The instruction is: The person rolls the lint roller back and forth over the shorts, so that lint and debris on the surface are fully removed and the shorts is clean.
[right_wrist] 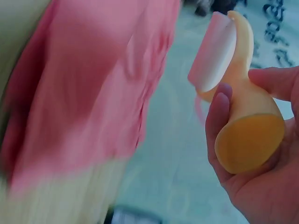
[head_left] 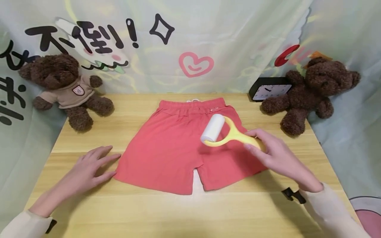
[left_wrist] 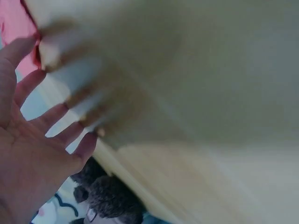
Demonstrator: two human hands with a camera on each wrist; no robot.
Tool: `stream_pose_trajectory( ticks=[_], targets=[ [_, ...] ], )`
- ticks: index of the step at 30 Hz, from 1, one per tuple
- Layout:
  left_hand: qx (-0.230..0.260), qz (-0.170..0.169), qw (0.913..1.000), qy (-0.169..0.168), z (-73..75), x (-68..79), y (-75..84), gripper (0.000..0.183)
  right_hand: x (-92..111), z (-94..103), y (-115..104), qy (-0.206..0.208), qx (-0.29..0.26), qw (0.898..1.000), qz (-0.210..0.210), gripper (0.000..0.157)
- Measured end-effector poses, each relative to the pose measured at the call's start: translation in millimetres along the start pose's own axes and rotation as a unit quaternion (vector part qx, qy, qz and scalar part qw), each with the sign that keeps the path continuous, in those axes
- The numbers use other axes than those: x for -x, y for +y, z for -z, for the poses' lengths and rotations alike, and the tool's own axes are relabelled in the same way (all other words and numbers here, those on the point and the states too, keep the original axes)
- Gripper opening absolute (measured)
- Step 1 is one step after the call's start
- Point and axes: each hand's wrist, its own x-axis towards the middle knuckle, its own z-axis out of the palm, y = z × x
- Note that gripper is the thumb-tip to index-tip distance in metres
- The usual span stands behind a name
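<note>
Red shorts (head_left: 166, 142) lie spread on the wooden table, waistband at the far side. My right hand (head_left: 276, 152) grips the yellow handle of a lint roller (head_left: 235, 135), whose white cylinder is over the right part of the shorts. A shadow under the roller shows it is held above the cloth. In the right wrist view, thumb and fingers wrap round the lint roller (right_wrist: 247, 107). My left hand (head_left: 89, 165) rests on the table with fingers spread and relaxed, fingertips at the left leg hem of the shorts. The left wrist view shows these fingers (left_wrist: 51, 116) extended.
One teddy bear in a beige shirt (head_left: 69, 89) sits at the back left. Another brown teddy bear (head_left: 309, 92) leans at the back right beside a black clock (head_left: 269, 89). A printed curtain (head_left: 232, 39) hangs behind the table (head_left: 166, 215).
</note>
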Motion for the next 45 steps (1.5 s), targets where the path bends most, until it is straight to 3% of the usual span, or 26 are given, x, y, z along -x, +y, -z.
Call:
stream_pose_trajectory(
  ticks=[4,7,13,21,29,38,45],
  targets=[
    [0.004,-0.027,0.9995,-0.016,8.2,-11.3,-1.9,0.073,-6,-32.6,-23,-0.024,-0.036,0.999,0.010,0.025],
    [0.014,-0.034,0.9977,-0.056,15.0,-21.8,-3.0,0.082,-14,-59.8,-44,-0.052,-0.056,0.997,0.003,0.025],
    [0.025,-0.016,0.9904,-0.135,25.5,-42.2,-6.1,0.090,-29,-115.2,-85,-0.097,-0.107,0.989,-0.009,0.029],
    [0.022,-0.006,0.9835,-0.179,33.4,-53.6,-8.7,0.105,-51,-169.7,-127,-0.134,-0.128,0.982,0.032,0.026],
    [0.006,-0.033,0.9812,-0.190,34.1,-54.1,-16.6,0.122,-60,-199.7,-148,-0.141,-0.111,0.982,0.053,0.023],
    [0.023,-0.039,0.9806,-0.191,38.5,-58.2,-27.2,0.104,-68,-218.3,-155,-0.148,-0.098,0.983,0.055,0.024],
    [0.042,-0.039,0.9808,-0.186,39.2,-55.1,-29.0,0.109,-66,-225.7,-155,-0.140,-0.054,0.984,0.091,0.024]
  ],
)
